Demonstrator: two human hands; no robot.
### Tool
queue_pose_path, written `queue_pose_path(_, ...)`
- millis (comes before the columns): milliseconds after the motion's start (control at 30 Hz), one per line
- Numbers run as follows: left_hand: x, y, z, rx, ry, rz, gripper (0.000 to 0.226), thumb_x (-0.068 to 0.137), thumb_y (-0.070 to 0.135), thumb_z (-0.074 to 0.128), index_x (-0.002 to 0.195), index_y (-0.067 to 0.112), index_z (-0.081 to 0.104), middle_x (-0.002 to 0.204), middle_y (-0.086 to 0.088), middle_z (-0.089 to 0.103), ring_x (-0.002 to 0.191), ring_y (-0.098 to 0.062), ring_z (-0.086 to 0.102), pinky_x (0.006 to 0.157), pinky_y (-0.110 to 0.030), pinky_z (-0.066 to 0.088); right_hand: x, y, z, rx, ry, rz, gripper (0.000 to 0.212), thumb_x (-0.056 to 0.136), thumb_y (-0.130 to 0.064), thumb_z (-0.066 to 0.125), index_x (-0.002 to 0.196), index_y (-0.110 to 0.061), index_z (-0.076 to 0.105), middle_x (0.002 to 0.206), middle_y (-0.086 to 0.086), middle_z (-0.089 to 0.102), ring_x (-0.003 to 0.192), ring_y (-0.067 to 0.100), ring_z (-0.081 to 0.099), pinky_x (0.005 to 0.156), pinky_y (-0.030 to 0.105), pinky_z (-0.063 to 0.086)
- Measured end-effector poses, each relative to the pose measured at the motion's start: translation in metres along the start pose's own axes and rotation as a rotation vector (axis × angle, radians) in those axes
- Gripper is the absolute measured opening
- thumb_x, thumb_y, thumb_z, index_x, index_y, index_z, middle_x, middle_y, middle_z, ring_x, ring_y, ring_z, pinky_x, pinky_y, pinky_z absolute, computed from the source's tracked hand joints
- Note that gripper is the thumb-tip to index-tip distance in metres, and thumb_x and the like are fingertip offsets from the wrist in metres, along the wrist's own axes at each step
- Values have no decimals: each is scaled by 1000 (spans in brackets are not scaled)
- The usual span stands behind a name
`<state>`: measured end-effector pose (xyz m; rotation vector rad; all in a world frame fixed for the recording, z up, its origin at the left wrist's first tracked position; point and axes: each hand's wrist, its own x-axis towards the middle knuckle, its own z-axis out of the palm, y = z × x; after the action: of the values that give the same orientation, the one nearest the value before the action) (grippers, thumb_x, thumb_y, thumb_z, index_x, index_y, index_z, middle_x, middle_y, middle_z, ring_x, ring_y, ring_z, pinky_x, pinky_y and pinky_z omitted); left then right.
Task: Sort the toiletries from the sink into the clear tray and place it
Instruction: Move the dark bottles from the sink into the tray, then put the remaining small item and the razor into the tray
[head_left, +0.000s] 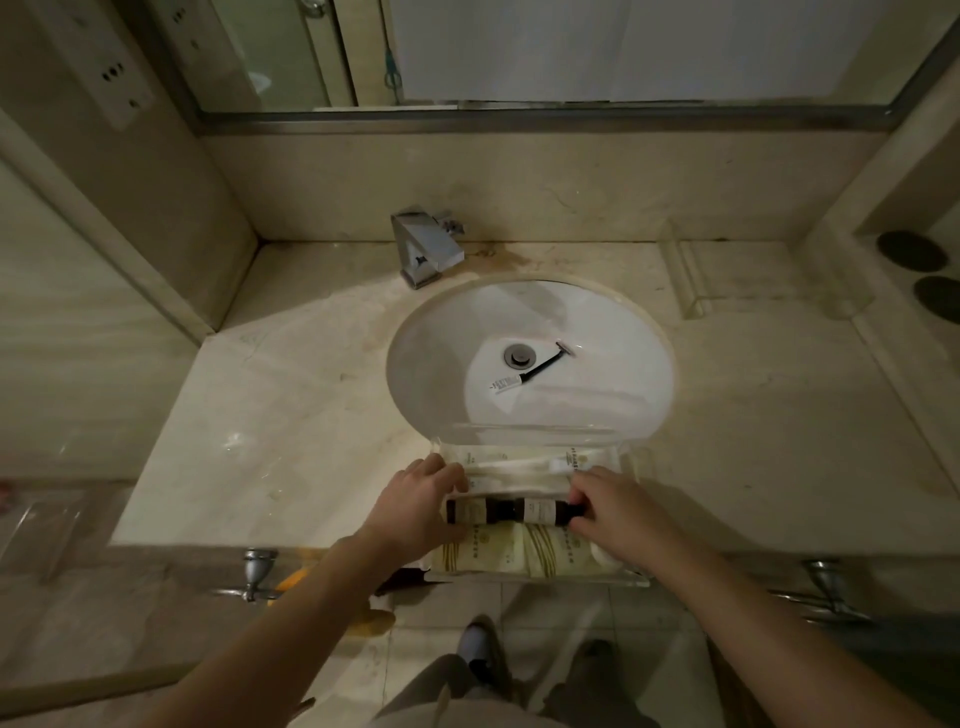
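Two bare hands meet over a clear plastic tray (524, 431) at the front edge of the beige marble worktop (291, 415). Left hand (421, 506), fingers curled, grips one end of a pair of dark brown bottles with pale labels (511, 511) lying end to end across the tray; right hand (605, 506) pinches the black cap at the other end. Just beyond the fingers, inside the tray, lie white sachets with small printed emblems (519, 462). Nearer than the hands, under the wrists, sit cream packets with striped gold print (540, 553), also in the tray. Beyond the tray's far wall opens the white oval sink basin (431, 353). In it, well ahead of the hands, a black-handled razor (545, 364) lies beside the metal drain (518, 356), and a small white tube (503, 385) touches the handle's near end. Farther off, ahead of the left hand, stands a square chrome tap (423, 247). Ahead of the right hand, a second clear tray (696, 280) rests on the worktop against the wall.
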<state>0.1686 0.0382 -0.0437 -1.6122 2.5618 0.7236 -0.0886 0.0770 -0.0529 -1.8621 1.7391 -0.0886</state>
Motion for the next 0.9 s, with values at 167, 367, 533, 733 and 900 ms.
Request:
queue_pose_path(167,0,5,1,15,16,24,30,84,39,63,110,24,62,116,2,58,103,-19,52,88,-29,43,1,1,2,-68,46,-20,15,79,-25,65,89,-23,54,92,-9,49,84,16,57,71,34,49)
queue_pose_path(367,4,4,-1,21,19,39,35,83,37,65,116,25,62,124,1,55,110,-21,52,94,-31,44,5,0,3,-124,51,-21,21,78,-26,65,91,-24,48,98,-6,48,81,19,57,66,34,49)
queue_pose_path(533,19,1,-13,-127,-8,20,51,67,54,73,108,28,55,114,8,49,98,-15,52,82,-29,48,14,0,-14,-26,-6,10,35,74,-39,68,96,-25,45,99,-6,48,81,17,56,70,35,50)
queue_pose_path(733,89,9,-44,-202,186,-75,33,81,40,68,105,18,61,102,2,54,84,-15,55,77,-28,45,54,-3,-43,174,109,29,20,85,-28,62,99,-20,51,88,-4,48,76,16,52,65,28,41)
queue_pose_path(900,162,-1,-40,-212,111,-240,23,84,30,65,101,15,65,107,-8,60,93,-27,62,84,-36,51,109,9,-55,264,88,151,21,87,-25,59,105,-16,55,84,-3,51,75,18,51,63,27,37)
